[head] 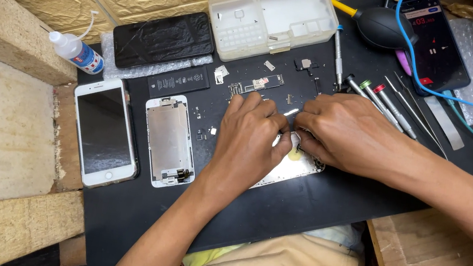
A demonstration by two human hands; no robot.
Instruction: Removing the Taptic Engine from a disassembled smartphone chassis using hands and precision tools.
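Note:
An opened silver phone housing (pixel 295 165) lies on the black work mat (pixel 275 207), mostly hidden under both hands. My left hand (pixel 247 143) presses down on its left part, fingers curled. My right hand (pixel 338 133) rests on its upper right edge, fingertips pinched at a small metal tool or part (pixel 291 112) that pokes out between the hands. What exactly the fingers grip is hidden. A detached screen assembly (pixel 169 140) lies face down to the left, with a white phone (pixel 104 132) beside it.
A black battery (pixel 179 81), circuit board (pixel 256 84) and small loose parts lie above the hands. A clear parts box (pixel 269 12), several screwdrivers (pixel 384 103), a black air blower (pixel 379 25), a black phone (pixel 164 38), a glue bottle (pixel 75 50) and a blue cable (pixel 451 96) ring the mat.

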